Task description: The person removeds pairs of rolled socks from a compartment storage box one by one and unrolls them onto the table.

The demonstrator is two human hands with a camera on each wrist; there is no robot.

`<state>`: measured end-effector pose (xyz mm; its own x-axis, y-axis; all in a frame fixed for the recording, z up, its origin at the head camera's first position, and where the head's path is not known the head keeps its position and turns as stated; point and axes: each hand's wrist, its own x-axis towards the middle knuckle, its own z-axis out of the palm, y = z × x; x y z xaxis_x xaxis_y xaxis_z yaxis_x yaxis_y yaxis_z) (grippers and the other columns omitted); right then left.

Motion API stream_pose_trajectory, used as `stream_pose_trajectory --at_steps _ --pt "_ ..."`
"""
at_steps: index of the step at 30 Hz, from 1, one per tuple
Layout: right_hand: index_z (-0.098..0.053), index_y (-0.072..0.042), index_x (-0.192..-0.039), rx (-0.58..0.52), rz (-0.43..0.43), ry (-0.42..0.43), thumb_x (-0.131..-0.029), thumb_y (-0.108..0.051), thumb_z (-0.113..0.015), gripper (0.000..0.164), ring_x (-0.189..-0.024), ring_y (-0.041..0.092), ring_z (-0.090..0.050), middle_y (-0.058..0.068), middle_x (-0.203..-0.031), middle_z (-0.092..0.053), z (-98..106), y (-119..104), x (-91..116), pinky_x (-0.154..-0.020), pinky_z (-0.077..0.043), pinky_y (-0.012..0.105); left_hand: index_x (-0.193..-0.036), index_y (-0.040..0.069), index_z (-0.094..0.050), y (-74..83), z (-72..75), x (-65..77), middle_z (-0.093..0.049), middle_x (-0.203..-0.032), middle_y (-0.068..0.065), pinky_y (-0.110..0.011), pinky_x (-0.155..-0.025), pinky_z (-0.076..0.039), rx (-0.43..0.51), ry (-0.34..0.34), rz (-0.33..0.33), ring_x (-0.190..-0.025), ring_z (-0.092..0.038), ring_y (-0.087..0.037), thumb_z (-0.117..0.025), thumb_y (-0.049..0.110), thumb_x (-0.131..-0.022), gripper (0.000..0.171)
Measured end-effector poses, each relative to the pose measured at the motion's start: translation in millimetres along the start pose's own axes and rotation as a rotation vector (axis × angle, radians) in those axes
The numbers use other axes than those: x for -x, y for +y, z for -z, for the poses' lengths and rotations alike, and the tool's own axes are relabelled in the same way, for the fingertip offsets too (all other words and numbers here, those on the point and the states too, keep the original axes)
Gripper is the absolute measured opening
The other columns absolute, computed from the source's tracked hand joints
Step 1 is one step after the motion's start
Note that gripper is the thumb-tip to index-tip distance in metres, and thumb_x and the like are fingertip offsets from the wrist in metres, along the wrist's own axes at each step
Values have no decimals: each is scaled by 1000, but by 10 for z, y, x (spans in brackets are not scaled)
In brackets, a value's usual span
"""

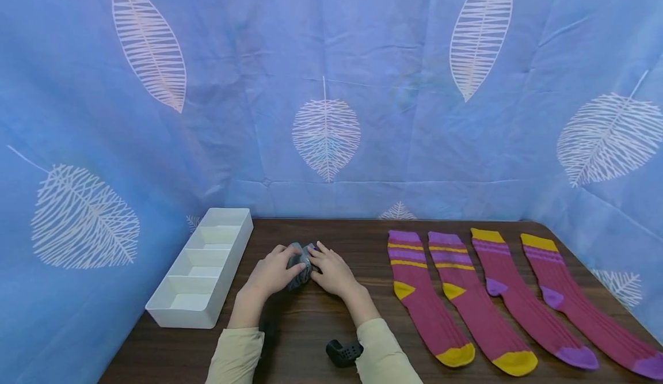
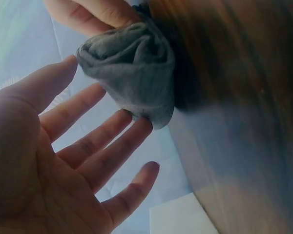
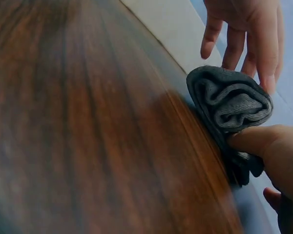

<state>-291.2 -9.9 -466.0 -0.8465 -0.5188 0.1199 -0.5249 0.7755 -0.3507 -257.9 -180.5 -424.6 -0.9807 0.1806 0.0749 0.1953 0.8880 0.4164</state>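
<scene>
A dark grey rolled sock (image 1: 300, 269) sits on the table between my two hands, its spiral end facing the right wrist view. My left hand (image 1: 273, 270) is at its left side. In the left wrist view, the extended fingers (image 2: 115, 158) are spread and touch the grey roll (image 2: 136, 83) with their tips. My right hand (image 1: 336, 272) is on the other side. Its thumb (image 3: 256, 140) presses against the roll (image 3: 237, 100) beside a loose tail, and the fingers behind are partly hidden.
A white box (image 1: 207, 269) with several compartments stands at the left. Several maroon socks with yellow and purple bands lie flat at the right, the nearest one being a striped sock (image 1: 427, 309). A black perforated object (image 1: 343, 353) is by the right sleeve. Blue leaf-patterned cloth (image 1: 393, 130) hangs behind.
</scene>
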Motion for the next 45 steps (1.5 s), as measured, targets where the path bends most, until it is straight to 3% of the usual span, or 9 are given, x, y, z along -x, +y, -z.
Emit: stream_pose_trajectory --at_steps 9,14,21,26,33,39,45 --pt "-53 -11 -140 -14 -58 -72 -99 -26 -54 43 -149 23 -27 3 -155 -39 99 7 67 -119 -25 50 -127 15 -61 71 -88 -45 -57 -129 -17 -54 -90 -51 16 8 -26 -112 -62 -35 -59 39 -96 40" --pt "-54 -14 -140 30 -55 -109 -98 -29 -57 44 -149 23 -28 4 -155 -39 134 -16 148 -119 -25 50 -118 12 -64 78 -113 -68 -59 -122 -16 -50 -84 -53 -8 3 -51 -99 -65 -33 -61 42 -95 38" --pt "-58 -16 -137 160 -37 -149 -95 -36 -60 46 -146 23 -33 4 -152 -45 208 -103 297 -117 -29 48 -102 17 -65 -13 -161 -137 -60 -114 -8 -38 -71 -50 35 -42 -117 -76 -57 -17 -66 47 -89 32" --pt "-59 -19 -136 260 12 -155 -95 -39 -59 45 -142 21 -42 3 -147 -51 266 -164 423 -115 -34 46 -92 20 -62 -43 -157 -170 -59 -107 -2 -34 -70 -46 36 -76 -176 -78 -52 -14 -75 40 -84 26" --pt "-60 -24 -134 261 72 -197 -95 -40 -60 42 -135 20 -50 3 -142 -56 358 -153 613 -111 -40 44 -91 17 -56 60 -126 -162 -57 -97 1 -31 -65 -42 39 -134 -221 -71 -48 -14 -79 26 -82 27" --pt "-62 -25 -132 298 129 -207 -95 -39 -61 40 -130 20 -55 4 -138 -60 399 -173 724 -108 -43 41 -93 18 -55 84 -119 -150 -58 -90 3 -29 -62 -42 -65 -78 -241 -67 -49 -11 -80 22 -81 28" --pt "-61 -26 -134 354 126 -208 -94 -42 -62 43 -126 20 -57 3 -135 -62 395 -268 793 -106 -45 39 -95 17 -56 81 -158 -195 -59 -86 2 -28 -58 -41 -169 1 -315 -68 -53 -11 -80 19 -81 28"
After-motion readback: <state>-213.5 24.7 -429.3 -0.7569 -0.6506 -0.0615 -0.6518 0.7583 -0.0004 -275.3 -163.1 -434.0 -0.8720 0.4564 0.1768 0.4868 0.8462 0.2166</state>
